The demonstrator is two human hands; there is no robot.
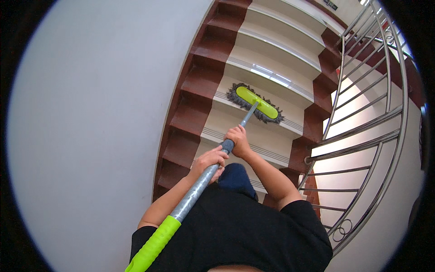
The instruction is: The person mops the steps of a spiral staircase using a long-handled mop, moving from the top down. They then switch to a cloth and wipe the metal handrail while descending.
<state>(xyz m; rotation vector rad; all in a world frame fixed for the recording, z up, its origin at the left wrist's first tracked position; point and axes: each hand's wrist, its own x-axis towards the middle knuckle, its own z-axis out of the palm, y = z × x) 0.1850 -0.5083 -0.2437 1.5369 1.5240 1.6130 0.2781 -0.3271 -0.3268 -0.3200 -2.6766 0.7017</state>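
Note:
A flat mop [257,102] with a lime-green plate and a dark grey shaggy fringe lies on a stair tread, across its ridged front edge. Its grey metal pole [195,192] runs down towards me and ends in a lime-green grip [155,245] at my left side. My right hand [238,140] is wrapped around the pole just above its dark collar [227,145]. Lower down, just below that collar, my left hand [210,162] is closed around the pole.
Cream stairs [272,56] with dark red sides rise ahead. A plain pale wall [95,122] borders them on the left. On the right stands a metal railing [360,127] with several bars. My bent knee [236,178] shows below my hands.

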